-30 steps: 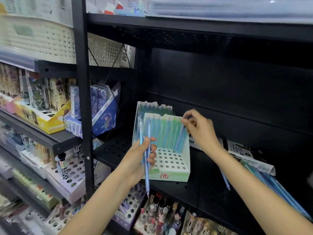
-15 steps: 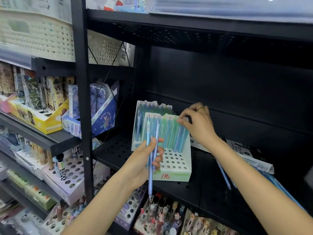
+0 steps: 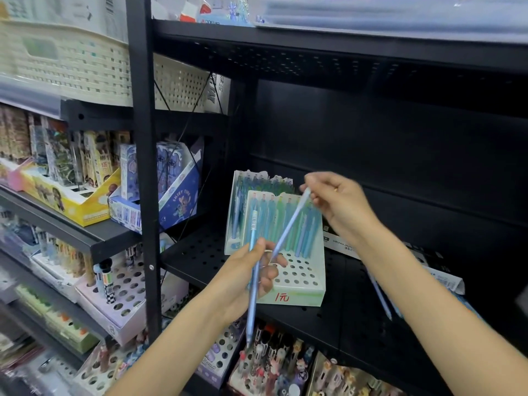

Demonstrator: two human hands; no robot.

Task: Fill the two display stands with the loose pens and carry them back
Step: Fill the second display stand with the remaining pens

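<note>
Filling the front stand (image 3: 288,277) is the step in hand, I judge: its far rows hold pens, while the near holes are bare. A second stand (image 3: 238,212) sits just behind it, touching, on the black shelf (image 3: 328,318).

My right hand (image 3: 341,205) pinches the top end of a pale blue pen (image 3: 288,224) between thumb and fingertips, the other fingers loosely curled. That pen slants down to the left, its lower end by my left fingers, above the bare holes. My left hand (image 3: 245,281) is curled round a second pen (image 3: 253,270), held nearly upright with its tip hanging below the shelf edge.

Next I would need to swing the slanted pen upright and drop its tip into a free hole, then pass over the one on the left. More loose pens (image 3: 380,295) lie on the shelf to the right, beyond my right forearm.
</note>
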